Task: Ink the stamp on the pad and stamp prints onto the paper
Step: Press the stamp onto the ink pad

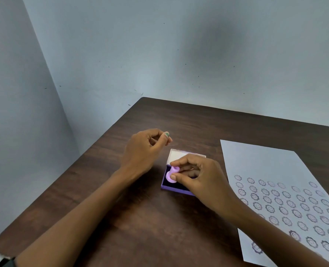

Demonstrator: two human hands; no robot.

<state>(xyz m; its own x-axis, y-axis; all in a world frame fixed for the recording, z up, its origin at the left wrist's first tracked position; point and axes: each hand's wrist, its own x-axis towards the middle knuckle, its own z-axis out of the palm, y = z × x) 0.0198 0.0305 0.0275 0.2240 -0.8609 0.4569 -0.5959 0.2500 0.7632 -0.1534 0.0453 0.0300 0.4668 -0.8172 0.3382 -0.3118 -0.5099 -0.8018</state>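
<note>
A small purple ink pad box [176,187] lies open near the middle of the dark wooden counter [132,218], its pale lid [179,155] folded back toward the counter's far edge. Inside the box the dark pad surface shows, and on it sits a pink-lilac stamp [171,176], its round base down on the pad.

The right hand [200,180] reaches over the box from its right side, thumb and fingers pinched closed around the stamp's knob-like handle, so much of the pad is hidden beneath the hand.

The left hand [144,149] hovers just beside the box's far left corner, loosely curled with fingertips drawn toward the thumb, holding nothing that can be seen; it does not touch the box.

A white sheet of paper [265,164] lies along the counter's right side, well apart from the box. Its near half is covered with rows of round, scalloped smiling-face prints [279,201] in dark ink; its far half is bare.
</note>
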